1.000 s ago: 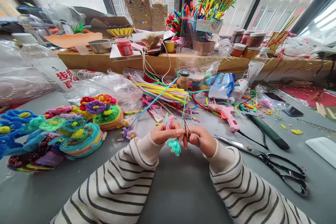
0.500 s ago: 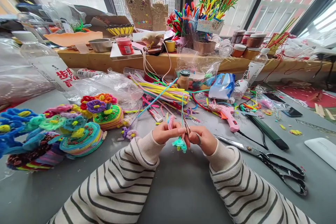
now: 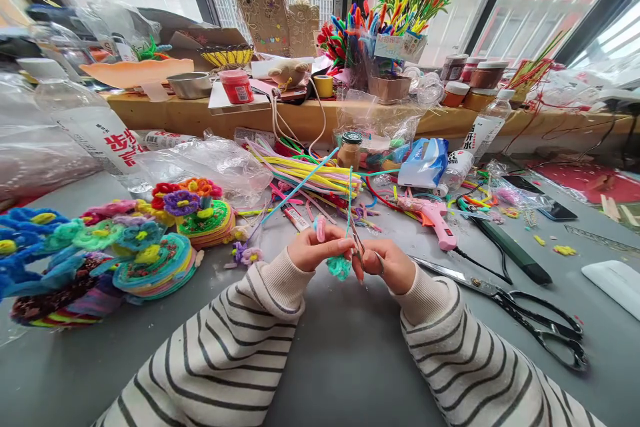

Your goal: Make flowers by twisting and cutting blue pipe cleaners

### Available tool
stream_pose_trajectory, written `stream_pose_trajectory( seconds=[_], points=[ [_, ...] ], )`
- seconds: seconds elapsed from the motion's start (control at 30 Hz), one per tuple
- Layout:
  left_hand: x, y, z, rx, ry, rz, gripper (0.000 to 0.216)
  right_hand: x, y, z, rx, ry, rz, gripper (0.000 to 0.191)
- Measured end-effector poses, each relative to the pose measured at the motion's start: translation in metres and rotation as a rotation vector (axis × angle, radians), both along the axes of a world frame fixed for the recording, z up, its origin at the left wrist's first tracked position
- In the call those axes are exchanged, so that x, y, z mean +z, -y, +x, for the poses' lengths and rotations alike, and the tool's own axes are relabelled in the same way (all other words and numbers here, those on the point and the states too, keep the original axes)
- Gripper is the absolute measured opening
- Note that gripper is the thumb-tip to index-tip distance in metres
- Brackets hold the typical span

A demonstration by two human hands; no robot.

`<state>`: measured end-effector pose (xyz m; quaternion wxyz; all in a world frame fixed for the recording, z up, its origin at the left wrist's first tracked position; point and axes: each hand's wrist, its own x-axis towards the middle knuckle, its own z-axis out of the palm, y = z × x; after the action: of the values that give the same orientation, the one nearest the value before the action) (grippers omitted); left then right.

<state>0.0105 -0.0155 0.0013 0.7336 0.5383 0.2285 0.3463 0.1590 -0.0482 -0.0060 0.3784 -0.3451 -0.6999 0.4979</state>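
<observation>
On the grey table (image 3: pixel 325 360), woven coasters (image 3: pixel 150 260) lie left and black scissors (image 3: pixel 525 310) right. Between them, the left hand (image 3: pixel 313 250) pinches a teal flower (image 3: pixel 340 267). The right hand (image 3: pixel 390 265) is closed around a thin metal tool (image 3: pixel 358 248) whose tip touches the flower.

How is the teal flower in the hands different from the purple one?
The teal flower is held by the left hand, off the table; the purple flower sits on a green disc. The teal flower has a long stem pointing up; the purple flower shows none. The metal tool in the right hand reaches only the teal flower. Both are fuzzy pipe cleaner.
</observation>
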Motion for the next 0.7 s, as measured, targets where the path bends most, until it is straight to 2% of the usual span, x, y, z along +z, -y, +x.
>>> stream_pose_trajectory(
  seconds=[0.07, 0.2, 0.43, 0.7],
  points=[
    [0.0003, 0.0004, 0.0002, -0.006, 0.016, -0.004, 0.017, 0.0008, 0.0004, -0.0001, 0.011, -0.018, 0.01, 0.056],
    [0.0011, 0.0011, -0.0003, -0.108, 0.04, -0.04, 0.017, 0.0, 0.0013, -0.001, 0.047, -0.02, 0.031, 0.06],
    [0.0015, 0.0014, 0.0, -0.114, 0.032, -0.075, 0.017, -0.0018, 0.0011, -0.0016, 0.063, -0.028, 0.05, 0.056],
    [0.0027, 0.0013, 0.0015, -0.154, 0.068, -0.121, 0.018, 0.0005, 0.0035, -0.0019, -0.05, 0.123, 0.055, 0.051]
  ],
)
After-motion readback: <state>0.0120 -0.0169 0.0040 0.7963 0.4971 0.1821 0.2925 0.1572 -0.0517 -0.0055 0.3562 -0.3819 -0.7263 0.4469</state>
